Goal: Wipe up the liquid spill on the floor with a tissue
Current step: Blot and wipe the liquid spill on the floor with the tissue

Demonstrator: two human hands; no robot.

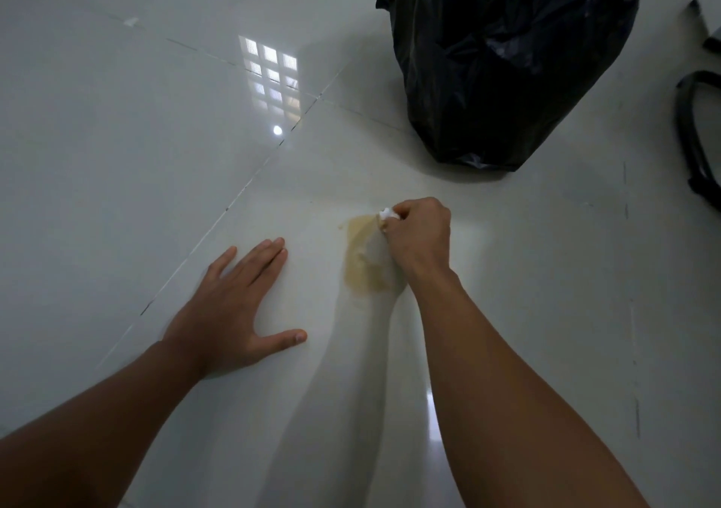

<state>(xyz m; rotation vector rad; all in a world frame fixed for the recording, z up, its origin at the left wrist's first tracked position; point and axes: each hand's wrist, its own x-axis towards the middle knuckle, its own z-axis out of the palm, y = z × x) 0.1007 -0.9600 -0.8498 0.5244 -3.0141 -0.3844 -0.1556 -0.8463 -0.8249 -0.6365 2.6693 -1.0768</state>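
Head view: on the glossy white tiled floor [117, 137] a tan liquid spill [361, 258] lies on the near tile, not far from the tile joint that runs diagonally to its left. The right hand [419, 234] is closed in a fist round a crumpled white tissue [384, 217], pressing it onto the right edge of the puddle; a bit of tissue pokes out at the top of the fist, and part below looks soaked. The left hand [234, 308] lies flat on the tile, fingers [269, 254] spread fairly wide and holding nothing, bracing beside the spill but apart from it.

To wipe well, I judge the tissue should be dragged leftward across the whole stain, pressed firmly and turned to a dry face, working from the rim inward so liquid is not smeared outward. A bin lined with a black bag [503, 62] stands on the farther tile, ready for the used tissue.
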